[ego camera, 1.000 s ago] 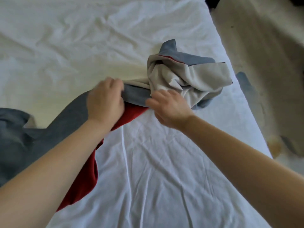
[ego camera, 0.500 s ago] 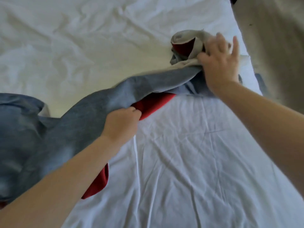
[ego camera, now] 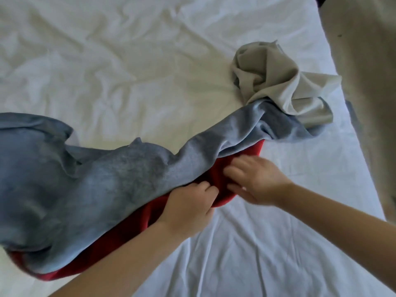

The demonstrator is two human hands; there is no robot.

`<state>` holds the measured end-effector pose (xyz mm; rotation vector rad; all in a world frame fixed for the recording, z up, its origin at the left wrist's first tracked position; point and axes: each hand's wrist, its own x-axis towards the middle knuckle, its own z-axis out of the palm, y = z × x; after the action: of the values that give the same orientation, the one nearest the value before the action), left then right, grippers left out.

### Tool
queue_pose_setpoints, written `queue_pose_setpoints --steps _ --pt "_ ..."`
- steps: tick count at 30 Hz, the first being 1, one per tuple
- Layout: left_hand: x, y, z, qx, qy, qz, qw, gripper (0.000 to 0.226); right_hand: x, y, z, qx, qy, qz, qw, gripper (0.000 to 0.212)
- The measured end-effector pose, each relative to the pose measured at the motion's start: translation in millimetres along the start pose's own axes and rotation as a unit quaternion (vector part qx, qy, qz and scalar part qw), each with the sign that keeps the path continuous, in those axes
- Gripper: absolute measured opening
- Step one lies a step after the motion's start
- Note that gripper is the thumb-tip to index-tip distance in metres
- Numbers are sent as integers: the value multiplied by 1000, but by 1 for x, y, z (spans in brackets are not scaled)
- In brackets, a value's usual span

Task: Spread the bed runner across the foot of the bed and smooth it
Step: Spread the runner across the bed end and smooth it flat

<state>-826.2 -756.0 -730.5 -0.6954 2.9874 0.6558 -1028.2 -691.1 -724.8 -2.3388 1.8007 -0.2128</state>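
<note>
Here the bed runner (ego camera: 107, 179) lies crumpled in a slanting band across the bed (ego camera: 128, 61), running from the bed's left side up toward its right edge. Its grey-blue face is up for most of its length, rumpled and folded over on itself. A red underside (ego camera: 132, 228) shows along the near edge of the band. At the end nearest the bed's right edge the cloth is twisted into a pale grey bunch (ego camera: 267, 71), which sits on the sheet just inside that edge.

Both hands meet at the near edge of the runner, about midway across the bed. The left hand (ego camera: 188, 209) has its fingers curled into the cloth where the grey-blue face meets the red, so its grip is closed on the runner. The right hand (ego camera: 257, 181) is just beside it, toward the bed's right edge. Its fingers are laid on the red fold and its thumb is held apart below them. It is blurred, so I cannot tell whether its grip has closed on the cloth.

The white sheet is creased all over. A beige floor (ego camera: 368, 82) shows beyond the bed's right edge.
</note>
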Motion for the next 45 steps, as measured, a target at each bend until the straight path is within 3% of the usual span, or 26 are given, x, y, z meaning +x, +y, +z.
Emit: queue_pose_setpoints --steps 3,6,9,12,16,20,23,24,26,28,31,33,35,37,39,42,43,45 --pt "0 3 -3 -11 3 -3 1000 19 -27 -2 10 -26 -99 -52 993 49" --pt "-3 11 -6 -17 27 -3 999 17 -28 8 13 -55 -34 0 998 39" --pt "-6 25 -9 -52 56 0 997 14 -25 12 11 -46 35 120 991 9" --pt "-13 41 -8 -52 63 29 996 17 -34 8 1 -34 31 143 989 8" --pt "-41 64 3 -5 -17 110 994 24 -72 -14 -20 -33 -38 87 995 13" --pt "-81 84 21 -16 -114 165 980 24 -132 -61 -21 6 -81 126 989 10" --pt "-113 94 29 -5 -197 182 963 10 -171 -99 -8 29 -128 163 978 2" --pt "-121 94 30 -11 -220 183 958 19 -179 -110 -3 27 -148 170 974 6" --pt "-133 88 25 -13 -190 195 962 28 -186 -126 1 19 -186 183 965 21" --pt "-134 78 13 -25 -132 200 970 28 -183 -131 -2 -11 -159 188 969 23" --pt "-115 56 -9 -61 -17 161 985 27 -168 -129 -17 -36 -11 220 975 11" --pt "-96 38 -25 -65 19 113 991 27 -148 -124 -29 -59 68 261 961 25" --pt "-77 18 -34 -53 35 71 995 32 -125 -118 -36 -74 93 296 948 35" --pt "-61 -2 -37 -28 14 34 999 44 -100 -109 -37 -68 67 316 944 39" --pt "-50 -20 -35 23 -88 -1 996 54 -79 -99 -31 -56 11 325 944 43" --pt "-51 -35 -23 78 -226 -27 971 62 -57 -95 -18 22 -200 344 917 62" --pt "-54 -37 -18 82 -230 -31 969 61 -53 -99 -14 41 -265 331 905 68" --pt "-61 -41 -12 90 -193 -40 976 44 -50 -107 -5 20 -319 294 901 64"
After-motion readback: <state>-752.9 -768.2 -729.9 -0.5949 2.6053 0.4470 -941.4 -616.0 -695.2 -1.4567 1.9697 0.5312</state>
